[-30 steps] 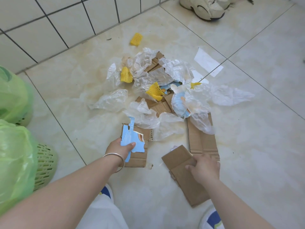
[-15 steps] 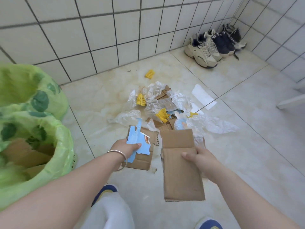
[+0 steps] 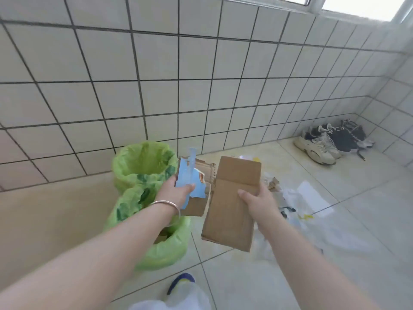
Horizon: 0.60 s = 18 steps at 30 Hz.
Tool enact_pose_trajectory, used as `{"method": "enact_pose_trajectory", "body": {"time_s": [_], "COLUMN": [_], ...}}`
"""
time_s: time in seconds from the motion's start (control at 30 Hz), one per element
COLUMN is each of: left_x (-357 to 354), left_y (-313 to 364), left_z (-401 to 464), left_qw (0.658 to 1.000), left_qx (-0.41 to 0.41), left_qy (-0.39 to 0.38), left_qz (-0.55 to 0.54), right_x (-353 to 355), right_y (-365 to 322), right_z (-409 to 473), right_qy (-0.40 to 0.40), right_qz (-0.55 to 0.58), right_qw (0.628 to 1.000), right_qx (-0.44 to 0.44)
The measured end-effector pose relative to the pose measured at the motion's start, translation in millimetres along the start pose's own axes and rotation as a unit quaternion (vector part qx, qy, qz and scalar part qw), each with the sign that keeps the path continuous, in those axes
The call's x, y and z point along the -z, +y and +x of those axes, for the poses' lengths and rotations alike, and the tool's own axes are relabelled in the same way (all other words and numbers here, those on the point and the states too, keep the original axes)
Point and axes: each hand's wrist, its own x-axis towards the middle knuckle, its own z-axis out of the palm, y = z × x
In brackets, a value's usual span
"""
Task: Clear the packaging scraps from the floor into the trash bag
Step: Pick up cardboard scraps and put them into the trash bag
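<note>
Two cardboard pieces are up off the floor (image 3: 368, 220) but not yet in a trash bag: the near green bag (image 3: 165, 249) at 7 o'clock already shows some cardboard inside, the far bag (image 3: 143, 162) at 10 o'clock. Plastic wrap and paper scraps (image 3: 299, 202) lie at 3 o'clock, so I judge most is left. Left hand (image 3: 173, 192) pinches torn blue-printed cardboard (image 3: 192, 186); right hand (image 3: 259, 202) grips a brown cardboard flap (image 3: 232, 211), thumb on top

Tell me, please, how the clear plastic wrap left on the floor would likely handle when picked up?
The clear plastic wrap lies crumpled and thin, so it is probably floppy and very light. It may slip or trail from a loose grip, so bunching it first seems wise.
</note>
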Motion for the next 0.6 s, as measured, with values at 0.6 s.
{"method": "enact_pose_trajectory", "body": {"time_s": [0.6], "left_x": [73], "left_y": [-126], "left_z": [74], "left_qw": [0.987], "left_qx": [0.114], "left_qy": [0.108], "left_qz": [0.023], "right_x": [-201], "right_y": [73], "right_z": [36], "right_qy": [0.017], "right_qz": [-0.133], "right_qw": [0.99], "right_qx": [-0.045]}}
